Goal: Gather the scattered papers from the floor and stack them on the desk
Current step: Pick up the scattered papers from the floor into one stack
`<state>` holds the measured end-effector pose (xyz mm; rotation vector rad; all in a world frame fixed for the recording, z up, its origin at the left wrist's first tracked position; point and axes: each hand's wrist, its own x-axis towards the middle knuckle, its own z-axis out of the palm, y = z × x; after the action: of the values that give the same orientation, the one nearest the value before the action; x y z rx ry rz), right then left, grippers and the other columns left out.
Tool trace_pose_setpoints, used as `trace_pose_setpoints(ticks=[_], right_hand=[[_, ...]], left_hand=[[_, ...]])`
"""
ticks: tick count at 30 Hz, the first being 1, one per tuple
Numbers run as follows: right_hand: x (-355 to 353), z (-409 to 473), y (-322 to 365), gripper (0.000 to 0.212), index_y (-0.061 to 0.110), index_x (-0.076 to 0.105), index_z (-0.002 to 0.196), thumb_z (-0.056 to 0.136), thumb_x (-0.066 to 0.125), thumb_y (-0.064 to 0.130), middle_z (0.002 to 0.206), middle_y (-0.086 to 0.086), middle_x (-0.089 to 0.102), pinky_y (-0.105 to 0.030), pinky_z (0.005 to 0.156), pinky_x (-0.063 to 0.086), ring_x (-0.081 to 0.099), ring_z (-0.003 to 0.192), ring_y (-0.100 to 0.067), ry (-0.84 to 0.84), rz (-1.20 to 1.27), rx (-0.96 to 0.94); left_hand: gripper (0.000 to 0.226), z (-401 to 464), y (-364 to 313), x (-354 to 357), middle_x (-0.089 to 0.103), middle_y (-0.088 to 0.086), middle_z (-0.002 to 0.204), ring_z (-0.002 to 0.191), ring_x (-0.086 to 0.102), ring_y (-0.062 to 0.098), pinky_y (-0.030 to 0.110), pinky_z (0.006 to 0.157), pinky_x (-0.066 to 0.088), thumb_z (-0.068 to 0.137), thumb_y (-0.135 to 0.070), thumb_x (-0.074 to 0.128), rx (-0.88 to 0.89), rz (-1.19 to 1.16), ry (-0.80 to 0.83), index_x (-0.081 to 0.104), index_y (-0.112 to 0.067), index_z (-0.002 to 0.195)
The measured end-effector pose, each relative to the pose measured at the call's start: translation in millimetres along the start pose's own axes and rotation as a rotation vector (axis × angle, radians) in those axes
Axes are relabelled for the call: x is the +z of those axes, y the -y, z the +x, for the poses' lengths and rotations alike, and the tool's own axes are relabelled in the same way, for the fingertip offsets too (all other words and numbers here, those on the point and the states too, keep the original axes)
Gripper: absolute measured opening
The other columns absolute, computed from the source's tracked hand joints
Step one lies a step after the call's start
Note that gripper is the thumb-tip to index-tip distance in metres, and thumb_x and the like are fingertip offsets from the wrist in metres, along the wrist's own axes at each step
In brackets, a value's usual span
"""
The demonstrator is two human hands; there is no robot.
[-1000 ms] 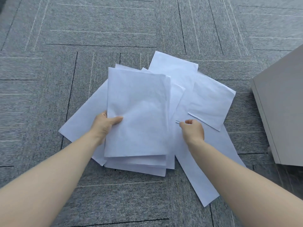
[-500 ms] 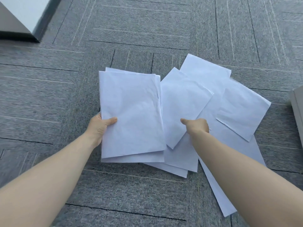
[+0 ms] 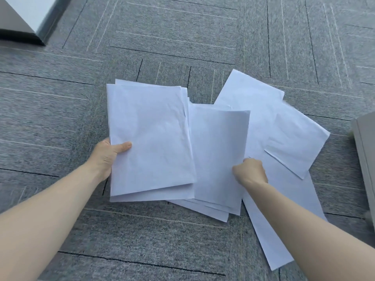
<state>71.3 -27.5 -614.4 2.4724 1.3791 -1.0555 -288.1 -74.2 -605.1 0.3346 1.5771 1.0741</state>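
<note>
Top left corner: dark-edged furniture base (image 3: 22, 35) with a white panel, on grey carpet-tile floor (image 3: 60, 118). Left hand (image 3: 107, 157) grips the left edge of a gathered stack of white papers (image 3: 150, 138), thumb on top of the top sheet, fingers hidden underneath; stack looks raised off the floor, edges roughly lined up, a few sheets peeking out at top and bottom. Just right of the stack, a single white sheet (image 3: 217, 151) overlaps under the stack's right edge; right hand (image 3: 250, 171) closed in a pinch on this sheet's right edge, knuckles up. Under and below it a few more loose sheets (image 3: 211, 209) fan out on the floor. Further right a long sheet (image 3: 249, 98) lies angled on the carpet, running from upper middle down under the right forearm toward the bottom right. A smaller sheet (image 3: 296, 142) lies on top of it, tilted. Far right edge: grey cabinet side (image 3: 365, 142), partly cut off, near the papers but not touching.
</note>
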Motion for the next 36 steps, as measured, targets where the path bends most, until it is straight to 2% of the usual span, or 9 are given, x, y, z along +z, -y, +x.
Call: trace_pose_setpoints(ticks=[3,9,13,16,20,25,30,32,36], right_hand=[[-0.9,-2.8,-6.2,0.013,0.009,0.054,0.091,0.084,0.045,0.014,0.116,-0.012,0.043,-0.033,0.07,0.042,0.058,0.096,-0.036,-0.06,-0.062,0.003],[9.0,-0.3,0.3,0.011,0.014,0.048,0.089,0.081,0.053,0.008,0.107,-0.01,0.053,-0.026,0.052,0.031,0.05,0.065,-0.024,-0.057,0.098,-0.021],[13.2,-2.7,1.1,0.032,0.016,0.04,0.113,0.086,0.051,0.004,0.08,-0.003,0.05,-0.031,0.063,0.041,0.052,0.077,-0.029,-0.133,0.257,-0.021],[12.7,-2.2,-0.3,0.05,0.024,0.038,0.129,0.085,0.049,0.004,0.095,-0.004,0.058,-0.029,0.059,0.041,0.059,0.081,-0.031,-0.128,0.334,0.014],[9.4,-2.0,-2.8,0.019,0.01,0.056,0.092,0.08,0.045,0.0,0.078,-0.004,0.058,-0.03,0.057,0.039,0.054,0.075,-0.032,-0.166,0.29,-0.036],[-1.5,-2.9,-1.2,0.026,0.019,0.061,0.103,0.086,0.044,0.008,0.096,-0.004,0.065,-0.03,0.061,0.042,0.06,0.085,-0.031,-0.269,0.265,-0.114],[-19.9,0.3,-0.4,0.018,0.008,0.057,0.091,0.095,0.04,0.012,0.083,-0.009,0.062,-0.032,0.054,0.032,0.05,0.075,-0.031,-0.365,0.278,-0.186],[-28.2,1.3,3.0,0.018,0.004,0.059,0.091,0.095,0.043,0.011,0.079,-0.008,0.059,-0.035,0.057,0.031,0.048,0.076,-0.03,-0.41,0.359,-0.247],[-50.8,7.4,11.1,0.02,0.01,0.064,0.088,0.096,0.047,0.015,0.067,-0.004,0.054,-0.031,0.065,0.034,0.049,0.075,-0.024,-0.499,0.539,-0.307]], left_hand=[[0.04,0.4,3.9,5.8,0.075,0.0,0.097,0.074,0.073,0.017,0.036,0.071,0.06,0.082,0.002,0.064,-0.004,-0.003,0.017,0.061,-0.003,0.122],[0.044,2.5,6.0,7.6,0.069,0.009,0.113,0.081,0.072,0.02,0.038,0.075,0.059,0.082,0.001,0.065,-0.005,-0.013,0.017,0.059,-0.003,0.125],[0.043,0.8,9.1,-1.5,0.069,0.009,0.112,0.081,0.072,0.021,0.039,0.075,0.06,0.081,0.001,0.065,0.0,-0.012,-0.012,0.06,-0.003,0.124],[0.041,-1.6,14.9,-6.0,0.071,0.008,0.106,0.076,0.072,0.019,0.037,0.071,0.06,0.08,0.002,0.066,-0.008,-0.003,-0.045,0.061,-0.005,0.12],[0.025,-7.7,21.9,-7.1,0.076,-0.003,0.078,0.064,0.072,0.014,0.03,0.059,0.06,0.082,0.005,0.063,-0.015,-0.004,-0.064,0.064,-0.01,0.102],[0.024,-11.1,26.1,-11.3,0.076,-0.004,0.076,0.065,0.072,0.015,0.031,0.059,0.06,0.082,0.005,0.064,-0.02,0.005,-0.075,0.065,-0.012,0.098],[0.023,-11.8,29.0,-11.8,0.074,0.003,0.09,0.074,0.071,0.021,0.037,0.072,0.058,0.082,0.003,0.065,-0.012,0.013,-0.095,0.065,-0.014,0.096],[0.021,-10.9,29.8,-13.2,0.07,0.008,0.099,0.083,0.067,0.026,0.041,0.082,0.054,0.083,0.001,0.066,-0.007,0.007,-0.125,0.065,-0.015,0.097],[0.022,-10.8,28.8,-16.8,0.069,0.005,0.1,0.084,0.066,0.023,0.04,0.083,0.053,0.085,0.0,0.063,0.01,-0.007,-0.168,0.065,-0.012,0.104]])
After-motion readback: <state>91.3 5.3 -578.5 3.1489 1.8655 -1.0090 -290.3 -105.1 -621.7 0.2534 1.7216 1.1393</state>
